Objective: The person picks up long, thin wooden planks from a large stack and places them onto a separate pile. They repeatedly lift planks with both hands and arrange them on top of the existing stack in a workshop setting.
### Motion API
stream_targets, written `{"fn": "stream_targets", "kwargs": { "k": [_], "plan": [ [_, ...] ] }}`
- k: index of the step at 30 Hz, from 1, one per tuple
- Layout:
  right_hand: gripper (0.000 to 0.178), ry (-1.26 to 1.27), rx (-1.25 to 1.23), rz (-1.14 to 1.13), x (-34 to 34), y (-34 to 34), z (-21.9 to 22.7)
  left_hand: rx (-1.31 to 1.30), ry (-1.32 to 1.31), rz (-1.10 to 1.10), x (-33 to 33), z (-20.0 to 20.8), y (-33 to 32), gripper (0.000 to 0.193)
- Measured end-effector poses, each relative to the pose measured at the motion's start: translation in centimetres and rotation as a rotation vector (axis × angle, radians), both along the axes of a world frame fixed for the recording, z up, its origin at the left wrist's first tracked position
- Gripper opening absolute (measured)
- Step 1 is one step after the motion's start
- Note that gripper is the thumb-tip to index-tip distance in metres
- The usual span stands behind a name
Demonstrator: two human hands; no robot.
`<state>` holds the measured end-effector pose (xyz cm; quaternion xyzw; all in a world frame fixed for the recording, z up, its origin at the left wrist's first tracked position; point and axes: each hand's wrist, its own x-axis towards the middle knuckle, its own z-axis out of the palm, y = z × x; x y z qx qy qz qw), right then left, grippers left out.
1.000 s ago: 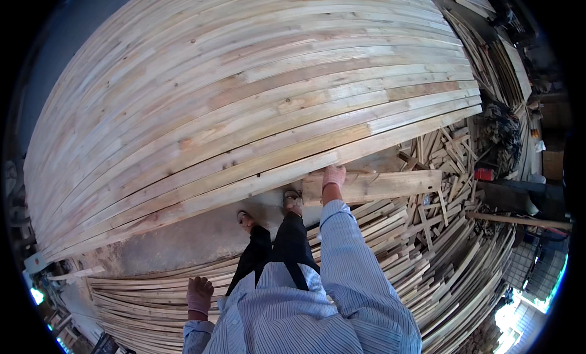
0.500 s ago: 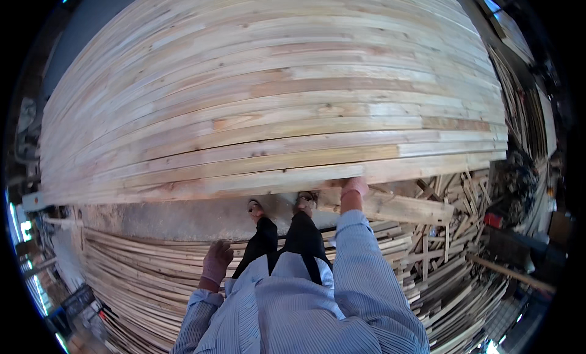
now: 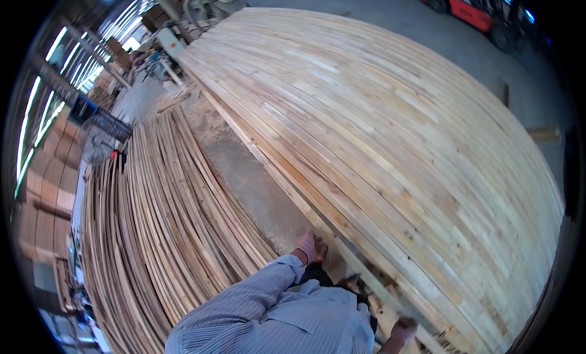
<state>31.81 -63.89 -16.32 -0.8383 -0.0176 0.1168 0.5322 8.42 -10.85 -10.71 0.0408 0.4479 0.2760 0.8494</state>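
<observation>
In the head view, the edge plank (image 3: pixel 314 217) runs slantwise along the near side of the stack (image 3: pixel 378 152), with a dark gap between the two over part of its length. The left hand (image 3: pixel 308 246), fingers curled, is just beside the plank; whether it grips the wood cannot be told. The right hand (image 3: pixel 403 329) is also curled, beside the plank nearer the body, and its hold is unclear too.

A plank this long could swing or sag at its far end, I judge, if it is borne only near the body. If it slides back toward the stack, fingers in the gap could be pinched. If it drops, the foot (image 3: pixel 321 251) just beside the left hand is exposed. The strips (image 3: pixel 183 213) left of the floor (image 3: pixel 244 177) leave a narrow lane, so a backward step could trip. Rough edges could splinter into a sliding palm.
</observation>
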Motion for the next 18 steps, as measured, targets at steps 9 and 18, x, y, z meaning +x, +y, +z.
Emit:
{"fn": "stream_targets", "kwargs": {
  "k": [9,18],
  "plan": [
    [0.012,0.102,-0.210,-0.065,-4.2,-0.8,9.7,-0.106,0.150,0.265,3.2,3.6,1.6,0.064],
    [0.017,-0.203,-1.210,0.462,-4.0,-3.5,17.6,-0.053,0.259,0.260,1.6,1.7,2.0,0.069]
  ]
}}
